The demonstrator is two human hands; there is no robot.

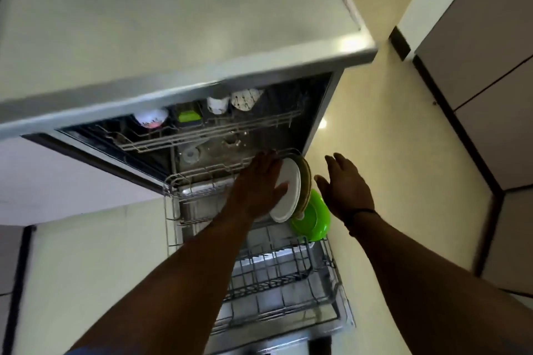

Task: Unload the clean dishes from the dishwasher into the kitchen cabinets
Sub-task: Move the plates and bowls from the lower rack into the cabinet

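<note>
I am laying my left hand [261,181], fingers spread and not yet clamped, flat on the face of the white plate [287,192] standing on edge at the lower rack's [277,274] one-o'clock corner. The plate is looking stiff, slick and breakable, so I am judging opposite rims the safest hold. My right hand [344,187] is hovering open at three o'clock, past the green plate [315,217]; the white plate's long axis is running from twelve to six, face towards nine.

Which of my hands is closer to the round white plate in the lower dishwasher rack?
Left. The left hand lies flat on the round white plate, while the open right hand hovers apart to its right, past the bright green plastic bowl.
</note>
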